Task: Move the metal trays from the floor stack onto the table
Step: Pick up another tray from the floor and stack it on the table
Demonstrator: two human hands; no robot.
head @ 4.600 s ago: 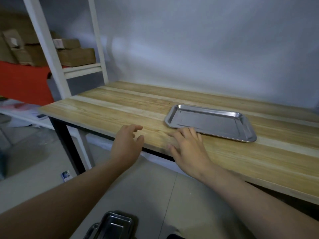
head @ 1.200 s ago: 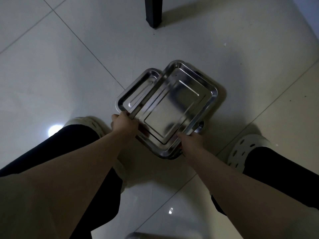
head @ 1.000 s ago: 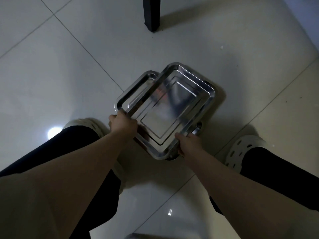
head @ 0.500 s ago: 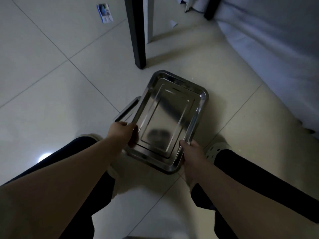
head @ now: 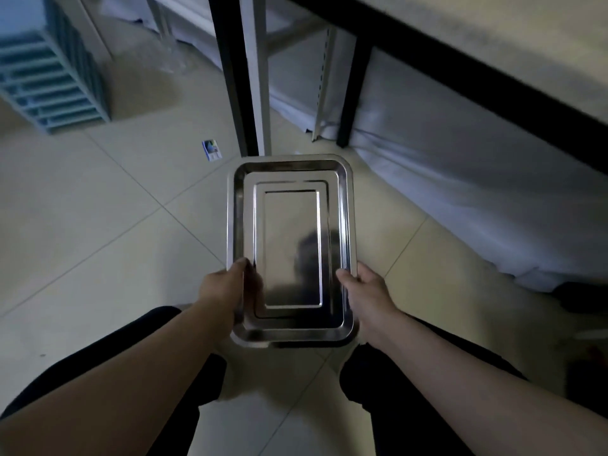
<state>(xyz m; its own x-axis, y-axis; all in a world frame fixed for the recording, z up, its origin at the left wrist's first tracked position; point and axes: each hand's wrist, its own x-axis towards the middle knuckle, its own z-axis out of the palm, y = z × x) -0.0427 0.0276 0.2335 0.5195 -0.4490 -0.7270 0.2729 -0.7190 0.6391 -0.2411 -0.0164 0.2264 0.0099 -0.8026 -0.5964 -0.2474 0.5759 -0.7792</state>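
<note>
Here we look down at a pale tiled floor (head: pixel 82 232). Far on the left stands a blue-green rack (head: pixel 49 74) with many slots. A bit to the right of it, a small card (head: pixel 211 149) lies flat on the tiles.

Next comes our left hand (head: pixel 223 291). It grips the left long edge of a shiny metal tray (head: pixel 291 248), with the thumb over the rim and the other fingers hidden under it. We hold the tray in the air, in front of our knees, with its short side toward us. It looks level. We see a dark blurry shape mirrored in its flat bottom. We cannot tell if another tray sits under it.

Just behind the far end of the tray stand a black table leg (head: pixel 232 74) and a white post (head: pixel 256 74), side by side.

Then comes our right hand (head: pixel 368 291). It grips the right long edge of the same tray, thumb on the rim, other fingers out of sight below.

Up on the right we see the dark edge of the table (head: pixel 477 77), higher than the tray. Under it a white cloth (head: pixel 460 192) hangs down to the floor.

Our legs in black trousers (head: pixel 411 373) show at the bottom.
</note>
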